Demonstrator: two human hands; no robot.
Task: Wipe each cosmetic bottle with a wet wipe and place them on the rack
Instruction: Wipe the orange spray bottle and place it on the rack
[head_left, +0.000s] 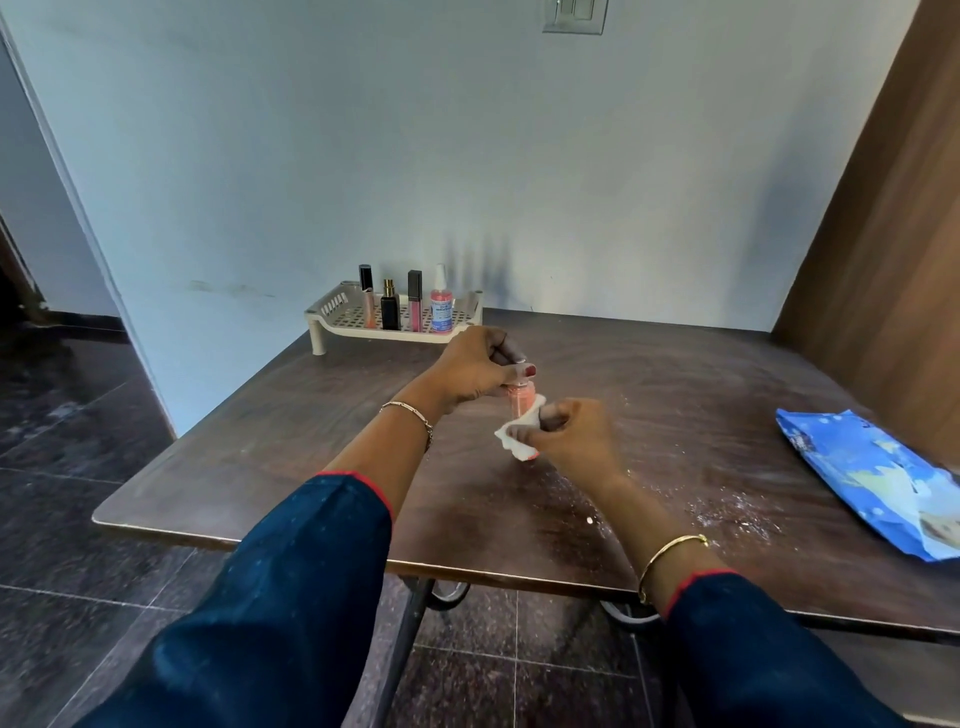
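My left hand (470, 366) grips the top of a small peach-pink cosmetic bottle (519, 405) above the middle of the table. My right hand (569, 434) presses a white wet wipe (511, 439) around the bottle's lower part. The bottle's cap is hidden under my left fingers. A beige perforated rack (343, 317) stands at the table's far left corner. On it stand a lip gloss tube (368, 296), a black perfume bottle (390, 309), a pink gloss tube (414, 301) and a pink spray bottle (442, 306).
A blue wet-wipe packet (872, 473) lies at the table's right edge. The dark wooden table (270, 452) has white specks near its front right. A wooden panel (893, 208) stands at the right, a pale wall behind, dark tiled floor to the left.
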